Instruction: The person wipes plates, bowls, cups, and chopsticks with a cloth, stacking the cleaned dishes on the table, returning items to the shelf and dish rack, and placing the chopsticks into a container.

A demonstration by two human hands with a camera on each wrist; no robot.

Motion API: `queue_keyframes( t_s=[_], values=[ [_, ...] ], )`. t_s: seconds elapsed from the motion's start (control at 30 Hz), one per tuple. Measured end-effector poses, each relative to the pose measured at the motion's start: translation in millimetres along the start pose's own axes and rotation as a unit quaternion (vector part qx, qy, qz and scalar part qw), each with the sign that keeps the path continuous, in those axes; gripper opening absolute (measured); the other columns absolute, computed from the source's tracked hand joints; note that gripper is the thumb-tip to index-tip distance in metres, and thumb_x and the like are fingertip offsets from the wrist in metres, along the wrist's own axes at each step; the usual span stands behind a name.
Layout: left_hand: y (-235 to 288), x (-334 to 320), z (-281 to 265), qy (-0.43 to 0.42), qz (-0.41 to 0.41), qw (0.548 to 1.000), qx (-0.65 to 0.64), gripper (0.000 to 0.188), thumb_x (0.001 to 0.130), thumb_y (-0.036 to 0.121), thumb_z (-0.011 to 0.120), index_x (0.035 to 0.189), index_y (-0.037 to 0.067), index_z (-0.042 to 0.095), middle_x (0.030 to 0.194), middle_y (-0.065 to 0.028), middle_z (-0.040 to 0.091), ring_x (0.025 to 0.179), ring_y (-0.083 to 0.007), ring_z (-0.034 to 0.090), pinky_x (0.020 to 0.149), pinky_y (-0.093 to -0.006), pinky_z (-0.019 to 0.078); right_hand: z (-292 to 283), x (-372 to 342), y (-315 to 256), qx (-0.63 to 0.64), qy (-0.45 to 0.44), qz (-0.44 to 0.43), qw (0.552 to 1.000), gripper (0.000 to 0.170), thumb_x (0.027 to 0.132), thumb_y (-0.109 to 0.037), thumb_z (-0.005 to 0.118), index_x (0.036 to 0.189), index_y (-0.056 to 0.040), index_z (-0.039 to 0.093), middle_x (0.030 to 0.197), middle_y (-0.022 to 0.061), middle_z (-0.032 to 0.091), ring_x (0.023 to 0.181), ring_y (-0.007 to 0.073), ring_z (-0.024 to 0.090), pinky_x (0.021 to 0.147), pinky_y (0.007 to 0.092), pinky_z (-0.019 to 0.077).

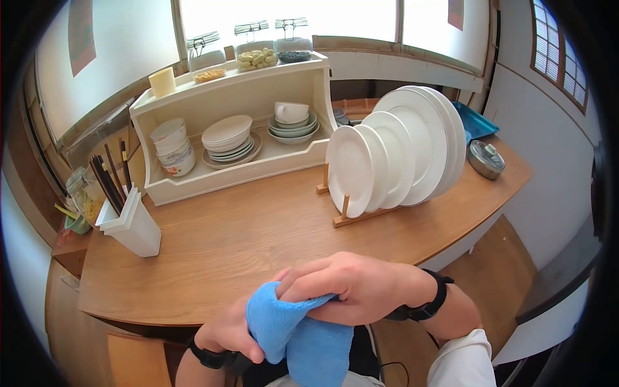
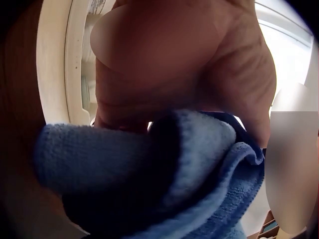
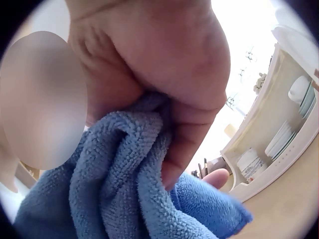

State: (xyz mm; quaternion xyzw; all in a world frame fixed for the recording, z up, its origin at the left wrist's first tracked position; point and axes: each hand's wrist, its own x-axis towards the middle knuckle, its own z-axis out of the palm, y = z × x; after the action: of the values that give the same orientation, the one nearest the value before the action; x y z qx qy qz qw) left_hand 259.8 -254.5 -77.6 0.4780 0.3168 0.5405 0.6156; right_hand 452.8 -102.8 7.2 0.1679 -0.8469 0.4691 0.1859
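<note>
A blue towelling cloth (image 1: pixel 319 351) is bunched between both hands at the table's front edge. My right hand (image 1: pixel 354 284) grips its upper edge with curled fingers, and in the right wrist view thick folds of the cloth (image 3: pixel 119 164) come out from under the palm. On the other side, my left hand (image 1: pixel 222 329) holds the cloth, its thumb lying along the front and its other fingers mostly covered. From the left wrist, the cloth (image 2: pixel 204 154) shows as loose rolls below the hand. Whatever lies inside the folds is hidden.
White plates (image 1: pixel 351 168) stand upright in a wooden rack (image 1: pixel 361 219) at right. A cream shelf (image 1: pixel 238 177) with stacked bowls and plates stands behind, glass jars (image 1: pixel 256 55) on top. Chopsticks fill a white holder (image 1: pixel 138 226) at left. A lidded pot (image 1: pixel 487 160) sits far right.
</note>
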Motion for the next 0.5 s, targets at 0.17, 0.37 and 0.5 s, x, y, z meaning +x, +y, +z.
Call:
queue_keyframes(
  t_s=[0.17, 0.37, 0.5],
  values=[
    [0.7, 15.0, 18.4, 0.030, -0.001, 0.992, 0.122, 0.067, 0.068, 0.009, 0.084, 0.127, 0.006, 0.053, 0.137, -0.0112, 0.047, 0.127, -0.0211, 0.044, 0.104, -0.0364, 0.0355, 1.2, -1.0, -2.7, -0.064, -0.020, 0.023, 0.997, 0.039, 0.077, 0.007, 0.062, 0.114, -0.0023, 0.062, 0.100, 0.0152, 0.066, 0.097, 0.0332, 0.063, 0.080, 0.0354, 0.0518],
    [-18.2, -0.8, -9.5, 0.217, 0.087, 0.972, 0.014, 0.038, 0.079, 0.004, 0.066, 0.116, 0.004, 0.058, 0.115, -0.0093, 0.061, 0.107, -0.0205, 0.057, 0.097, -0.0354, 0.0447, -46.5, -18.8, -23.5, -0.404, 0.259, 0.220, 0.849, 0.032, 0.086, -0.017, 0.065, 0.116, -0.0062, 0.061, 0.101, 0.0183, 0.064, 0.089, 0.0354, 0.062, 0.075, 0.0398, 0.0513],
    [-14.6, 8.3, -22.2, 0.298, 0.125, 0.919, -0.227, 0.039, 0.093, 0.023, 0.051, 0.125, 0.002, 0.051, 0.121, -0.0155, 0.059, 0.110, -0.0281, 0.059, 0.099, -0.0427, 0.0459, -127.8, -34.0, 1.8, -0.634, 0.355, 0.166, 0.667, 0.046, 0.086, -0.022, 0.065, 0.118, 0.0079, 0.053, 0.112, 0.0267, 0.059, 0.099, 0.0400, 0.060, 0.083, 0.0447, 0.0491]
  ],
)
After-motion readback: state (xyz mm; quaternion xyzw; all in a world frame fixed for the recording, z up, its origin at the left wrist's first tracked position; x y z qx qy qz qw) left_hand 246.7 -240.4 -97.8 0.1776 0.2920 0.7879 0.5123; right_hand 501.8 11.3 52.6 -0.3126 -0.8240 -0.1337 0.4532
